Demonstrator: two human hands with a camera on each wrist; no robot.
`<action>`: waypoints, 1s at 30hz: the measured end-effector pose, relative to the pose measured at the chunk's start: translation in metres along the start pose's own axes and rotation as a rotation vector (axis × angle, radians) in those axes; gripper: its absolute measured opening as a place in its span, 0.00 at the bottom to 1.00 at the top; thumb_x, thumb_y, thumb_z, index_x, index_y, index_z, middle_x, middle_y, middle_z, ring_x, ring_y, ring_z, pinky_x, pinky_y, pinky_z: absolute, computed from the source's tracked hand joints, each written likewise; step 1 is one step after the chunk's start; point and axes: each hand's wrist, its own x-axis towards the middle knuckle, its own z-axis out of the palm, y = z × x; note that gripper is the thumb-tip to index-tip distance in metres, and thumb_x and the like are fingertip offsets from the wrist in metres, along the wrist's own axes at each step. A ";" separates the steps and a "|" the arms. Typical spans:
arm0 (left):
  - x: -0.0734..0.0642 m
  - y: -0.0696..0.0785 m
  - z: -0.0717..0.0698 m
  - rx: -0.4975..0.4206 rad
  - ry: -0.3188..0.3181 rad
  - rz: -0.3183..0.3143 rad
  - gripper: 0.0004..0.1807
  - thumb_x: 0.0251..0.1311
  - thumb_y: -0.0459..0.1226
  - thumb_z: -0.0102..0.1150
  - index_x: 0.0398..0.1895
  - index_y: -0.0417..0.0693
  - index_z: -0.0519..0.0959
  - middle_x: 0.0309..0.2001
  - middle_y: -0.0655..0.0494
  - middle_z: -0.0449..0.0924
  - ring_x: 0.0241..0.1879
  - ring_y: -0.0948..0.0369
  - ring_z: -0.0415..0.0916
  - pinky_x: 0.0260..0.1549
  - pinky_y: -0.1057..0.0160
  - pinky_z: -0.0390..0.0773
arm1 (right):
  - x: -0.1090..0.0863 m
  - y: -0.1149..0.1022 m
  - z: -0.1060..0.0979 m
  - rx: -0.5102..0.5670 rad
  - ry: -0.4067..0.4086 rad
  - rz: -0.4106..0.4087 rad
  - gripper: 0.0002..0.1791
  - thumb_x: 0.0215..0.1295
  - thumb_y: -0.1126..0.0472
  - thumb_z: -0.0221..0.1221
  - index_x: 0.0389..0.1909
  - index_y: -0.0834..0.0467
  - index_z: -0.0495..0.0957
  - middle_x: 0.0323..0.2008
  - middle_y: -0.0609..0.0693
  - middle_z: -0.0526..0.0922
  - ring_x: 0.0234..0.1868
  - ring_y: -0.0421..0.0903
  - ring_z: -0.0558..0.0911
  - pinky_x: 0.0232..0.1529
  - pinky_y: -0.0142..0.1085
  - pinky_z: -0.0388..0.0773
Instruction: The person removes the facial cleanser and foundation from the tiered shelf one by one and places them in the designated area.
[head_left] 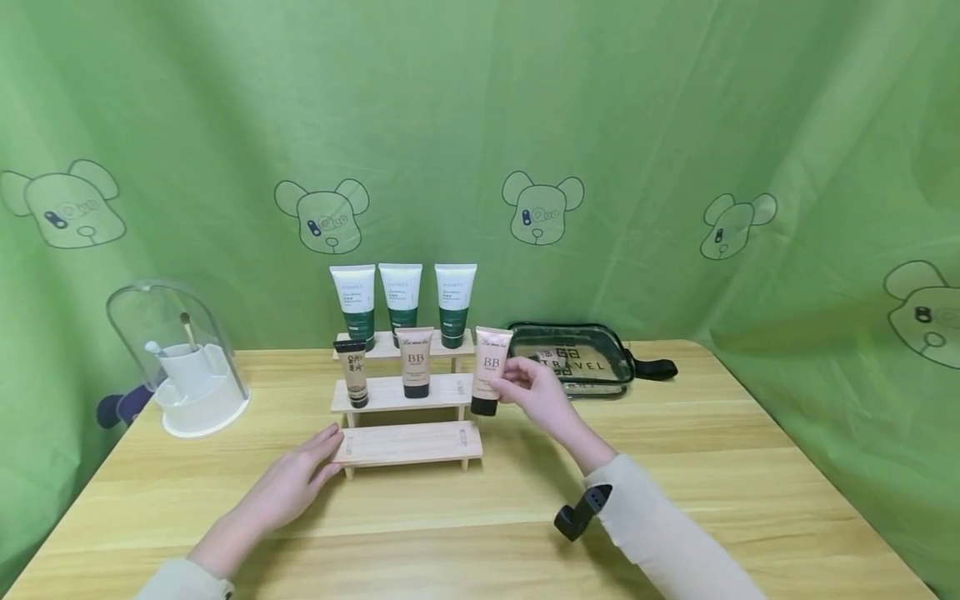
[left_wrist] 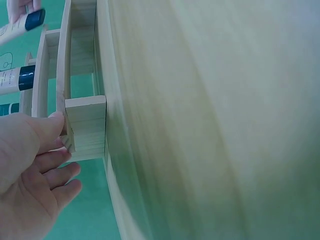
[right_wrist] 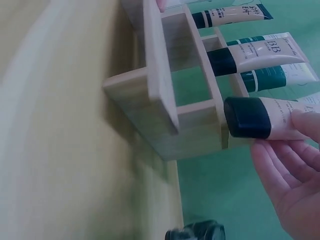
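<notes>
A three-step wooden display stand (head_left: 408, 444) stands on the table. My left hand (head_left: 300, 479) holds the left end of its lowest step, thumb and fingers at the edge in the left wrist view (left_wrist: 37, 170). With the thumb and fingers of my right hand (head_left: 536, 396) I pinch a pink BB cream tube (head_left: 491, 367), black cap down, at the middle step's right end. In the right wrist view its cap (right_wrist: 247, 117) is beside the step; whether they touch I cannot tell. Another BB cream tube (head_left: 416, 362) and a slim black-topped tube (head_left: 352, 375) stand on that step.
On the top step are three white-and-green tubes (head_left: 453, 304). Behind to the right lies a clear travel pouch (head_left: 592, 358) with a black strap. A domed white brush holder (head_left: 198, 396) stands at the left. A green curtain (head_left: 450, 125) hangs behind the table.
</notes>
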 end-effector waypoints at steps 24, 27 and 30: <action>-0.002 0.000 -0.002 0.014 0.002 -0.002 0.24 0.59 0.34 0.57 0.57 0.30 0.69 0.60 0.38 0.65 0.56 0.42 0.66 0.55 0.45 0.66 | -0.056 0.057 -0.030 -0.092 -0.208 0.254 0.16 0.57 0.67 0.60 0.42 0.75 0.72 0.25 0.54 0.79 0.23 0.47 0.79 0.25 0.39 0.83; -0.002 0.000 -0.002 0.014 0.003 0.001 0.24 0.59 0.34 0.57 0.57 0.30 0.69 0.60 0.37 0.65 0.56 0.42 0.66 0.55 0.45 0.66 | -0.056 0.060 -0.030 -0.110 -0.208 0.274 0.16 0.57 0.66 0.60 0.41 0.74 0.72 0.24 0.54 0.79 0.21 0.47 0.79 0.23 0.40 0.82; -0.002 0.000 -0.002 0.012 0.002 0.005 0.24 0.59 0.34 0.58 0.57 0.30 0.69 0.60 0.37 0.65 0.56 0.42 0.66 0.55 0.45 0.66 | -0.056 0.062 -0.030 -0.127 -0.198 0.305 0.16 0.57 0.66 0.61 0.41 0.73 0.73 0.24 0.54 0.79 0.19 0.46 0.78 0.21 0.40 0.82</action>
